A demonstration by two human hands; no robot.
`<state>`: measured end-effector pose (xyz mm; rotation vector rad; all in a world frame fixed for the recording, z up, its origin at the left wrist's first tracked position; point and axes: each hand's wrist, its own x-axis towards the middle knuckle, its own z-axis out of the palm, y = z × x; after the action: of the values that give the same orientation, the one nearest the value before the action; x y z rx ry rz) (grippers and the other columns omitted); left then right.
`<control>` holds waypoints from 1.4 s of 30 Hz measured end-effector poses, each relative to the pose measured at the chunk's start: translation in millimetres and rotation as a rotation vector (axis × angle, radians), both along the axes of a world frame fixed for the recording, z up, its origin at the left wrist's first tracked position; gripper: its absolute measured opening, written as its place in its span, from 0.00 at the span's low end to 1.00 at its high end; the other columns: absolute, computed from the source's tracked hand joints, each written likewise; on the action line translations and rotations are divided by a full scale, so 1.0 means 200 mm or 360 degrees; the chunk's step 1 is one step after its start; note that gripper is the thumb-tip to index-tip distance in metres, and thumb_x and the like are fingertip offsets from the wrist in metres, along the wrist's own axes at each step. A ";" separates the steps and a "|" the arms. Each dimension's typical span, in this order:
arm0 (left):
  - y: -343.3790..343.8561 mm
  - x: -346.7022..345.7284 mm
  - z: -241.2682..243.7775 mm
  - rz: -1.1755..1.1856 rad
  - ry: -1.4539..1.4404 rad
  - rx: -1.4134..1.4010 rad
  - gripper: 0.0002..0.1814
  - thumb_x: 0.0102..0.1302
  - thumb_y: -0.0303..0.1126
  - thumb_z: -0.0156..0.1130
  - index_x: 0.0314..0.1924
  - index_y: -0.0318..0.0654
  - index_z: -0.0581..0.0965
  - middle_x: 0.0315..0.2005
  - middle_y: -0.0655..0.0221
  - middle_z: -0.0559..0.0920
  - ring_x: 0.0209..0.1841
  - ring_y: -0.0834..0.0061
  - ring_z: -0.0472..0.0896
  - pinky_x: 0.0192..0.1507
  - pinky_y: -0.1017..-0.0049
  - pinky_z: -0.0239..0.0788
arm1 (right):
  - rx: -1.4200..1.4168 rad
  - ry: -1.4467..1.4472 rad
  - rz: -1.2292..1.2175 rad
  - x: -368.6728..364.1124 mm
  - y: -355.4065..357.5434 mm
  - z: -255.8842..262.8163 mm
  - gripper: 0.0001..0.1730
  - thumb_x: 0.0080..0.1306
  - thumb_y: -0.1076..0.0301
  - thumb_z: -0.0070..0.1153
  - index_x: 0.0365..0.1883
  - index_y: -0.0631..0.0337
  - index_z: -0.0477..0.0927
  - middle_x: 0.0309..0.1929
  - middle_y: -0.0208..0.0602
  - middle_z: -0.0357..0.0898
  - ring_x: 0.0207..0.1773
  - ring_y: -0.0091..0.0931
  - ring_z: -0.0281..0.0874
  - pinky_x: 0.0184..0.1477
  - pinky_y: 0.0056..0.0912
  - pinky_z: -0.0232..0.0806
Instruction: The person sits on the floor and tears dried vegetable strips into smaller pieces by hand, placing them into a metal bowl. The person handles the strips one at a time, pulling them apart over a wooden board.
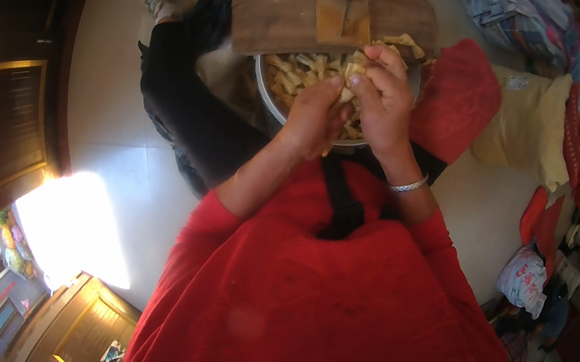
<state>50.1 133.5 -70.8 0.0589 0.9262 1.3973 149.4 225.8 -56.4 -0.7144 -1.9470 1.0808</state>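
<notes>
My left hand (313,110) and my right hand (386,100) meet over a round, pale-rimmed basin (268,96). Between their thumbs and fingers they pinch one small pale-yellow folded piece (355,70), whose material I cannot tell. Many similar pale-yellow pieces (295,74) fill the basin below, partly hidden by my hands. Across the basin's far side lies a wooden board (274,11). A lighter wooden block (342,15) with an upright thin metal part is mounted on it. A few loose pieces (404,42) rest at the board's right near edge.
My legs (194,113) spread around the basin, with a red cloth (457,101) over the right knee. A yellow sack (520,121) lies on the tiled floor to the right. Farther right are a printed plastic bag (524,280) and clutter. Brown wooden doors (6,127) stand left.
</notes>
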 end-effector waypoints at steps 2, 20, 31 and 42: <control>-0.10 0.00 0.05 -0.0134 -0.0082 0.0015 0.13 0.71 0.40 0.48 0.38 0.40 0.75 0.21 0.75 0.72 0.18 0.84 0.65 0.18 0.83 0.55 | -0.0127 0.0123 0.0006 0.00 0.04 -0.02 0.04 0.60 0.78 0.54 0.32 0.71 0.78 0.51 0.39 0.71 0.52 0.27 0.70 0.51 0.26 0.64; 0.01 -0.25 0.04 -0.0577 0.1633 0.0481 0.06 0.68 0.32 0.56 0.38 0.38 0.74 0.23 0.79 0.72 0.26 0.85 0.70 0.29 0.80 0.63 | -0.1146 -0.0770 0.1026 0.08 0.32 0.17 0.07 0.65 0.71 0.54 0.36 0.66 0.78 0.27 0.28 0.77 0.27 0.15 0.73 0.31 0.16 0.68; 0.10 -0.36 0.05 -0.0552 0.1293 0.0436 0.05 0.69 0.31 0.56 0.36 0.40 0.72 0.23 0.82 0.69 0.27 0.90 0.64 0.29 0.86 0.57 | -0.0882 -0.0503 0.0702 0.01 0.31 0.21 0.10 0.67 0.69 0.54 0.43 0.65 0.76 0.31 0.27 0.76 0.30 0.15 0.72 0.34 0.16 0.67; 0.33 -0.56 -0.01 -0.0575 0.1489 0.0268 0.11 0.68 0.35 0.54 0.31 0.38 0.78 0.24 0.80 0.73 0.27 0.88 0.67 0.30 0.85 0.60 | -0.0906 -0.0329 0.0376 -0.07 0.46 0.07 0.07 0.64 0.72 0.54 0.38 0.65 0.78 0.24 0.26 0.74 0.24 0.14 0.68 0.27 0.17 0.63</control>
<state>-61.4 200.3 -72.3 1.0262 1.4564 1.0788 135.1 318.2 -42.3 -0.9407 -1.9368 1.8070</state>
